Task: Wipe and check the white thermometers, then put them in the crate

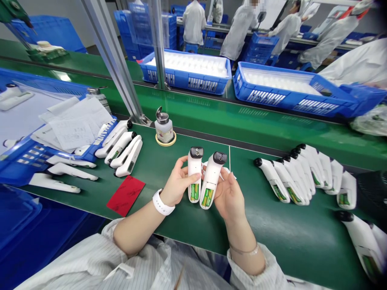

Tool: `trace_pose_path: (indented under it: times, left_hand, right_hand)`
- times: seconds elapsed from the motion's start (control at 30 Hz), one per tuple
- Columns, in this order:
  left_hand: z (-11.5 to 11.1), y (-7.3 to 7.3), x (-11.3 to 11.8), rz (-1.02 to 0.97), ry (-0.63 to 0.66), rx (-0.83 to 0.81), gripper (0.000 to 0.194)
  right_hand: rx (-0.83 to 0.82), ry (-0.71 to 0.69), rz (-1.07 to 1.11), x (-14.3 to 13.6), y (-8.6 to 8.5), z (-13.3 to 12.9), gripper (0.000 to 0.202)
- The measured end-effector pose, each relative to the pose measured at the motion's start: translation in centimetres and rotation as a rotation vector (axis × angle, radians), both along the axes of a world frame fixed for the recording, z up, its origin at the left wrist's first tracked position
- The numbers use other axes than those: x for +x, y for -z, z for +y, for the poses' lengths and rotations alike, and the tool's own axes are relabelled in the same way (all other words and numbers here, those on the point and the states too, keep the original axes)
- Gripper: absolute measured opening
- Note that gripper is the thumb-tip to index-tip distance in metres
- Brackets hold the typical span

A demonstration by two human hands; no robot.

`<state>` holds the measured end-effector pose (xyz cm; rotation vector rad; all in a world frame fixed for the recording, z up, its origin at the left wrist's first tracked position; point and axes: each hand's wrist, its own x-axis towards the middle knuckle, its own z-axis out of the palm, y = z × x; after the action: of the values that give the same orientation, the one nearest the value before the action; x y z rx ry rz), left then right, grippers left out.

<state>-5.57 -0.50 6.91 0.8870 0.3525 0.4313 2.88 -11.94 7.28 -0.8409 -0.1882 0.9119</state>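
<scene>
So there are 2 white handhelds up in the hands, over the middle of the green worktop (pixel 275 237) toward its front edge, battery bays exposed with what looks like 2 green cells in each. The left hand (pixel 177 183) is gripping the left handheld (pixel 194 167), thumb across its front just above the bay; the right hand (pixel 231 197) has its fingers curled behind the right handheld (pixel 212 171), thumb standing off to the side. I'd guess these are light, stiff plastic, a bit slick, with the black sensor end being the bit you don't want to knock. Best hold is probably mid-body, by the sides, keeping off the sensors and the loose-looking cells. Count for the rest: 4 more handhelds (pixel 130 159) bunched against the blue basket (pixel 27 155) on the left, 3 others (pixel 54 184) near the worktop's left end, roughly 9 in a row (pixel 279 179) along the right side (they overlap, so don't quote me), plus 2 (pixel 358 233) at the front right corner. Also 1 pump bottle (pixel 165 131) in 1 yellow ring (pixel 166 143) by the back edge, and 1 red card (pixel 126 196) near the front edge, left of the hands.
</scene>
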Motion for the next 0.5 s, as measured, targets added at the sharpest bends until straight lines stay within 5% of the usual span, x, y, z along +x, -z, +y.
trace_pose_path:
  times: [0.5]
  left_hand:
    - [-0.01,-0.21,0.25,0.0,-0.053,-0.202,0.046]
  right_hand:
    - [-0.041,0.062,-0.048,-0.26,0.5,-0.08,0.032]
